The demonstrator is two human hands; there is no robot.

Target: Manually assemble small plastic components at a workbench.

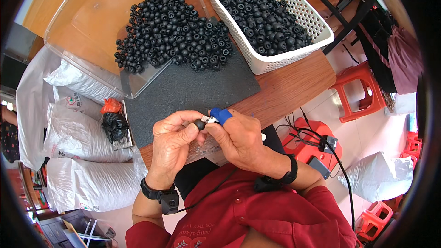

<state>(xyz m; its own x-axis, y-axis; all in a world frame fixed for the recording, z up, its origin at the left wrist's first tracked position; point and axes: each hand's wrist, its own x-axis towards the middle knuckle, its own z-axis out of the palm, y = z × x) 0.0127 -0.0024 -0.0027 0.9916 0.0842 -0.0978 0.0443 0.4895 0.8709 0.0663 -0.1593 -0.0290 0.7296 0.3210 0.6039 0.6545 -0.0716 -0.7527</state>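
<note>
Close together over the near edge of the dark mat (197,87), my two hands meet at one small part. The fingertips of my left hand (171,138) pinch a small round black part (199,124). Against it, my right hand (242,137) grips a small white piece (212,120) between thumb and index finger; its exact kind is hard to make out. A blue cover (222,116) wraps a finger of the right hand. Beyond them lies a heap of similar hollow black parts (179,32), partly in a clear plastic bin (85,64) tipped on its side.
A white perforated basket (258,64) of black parts stands on the wooden table (298,80). White sacks (92,183) are stacked at left, beside a black plastic bag (115,126). Red stools (363,92) and black cables (337,174) are at right.
</note>
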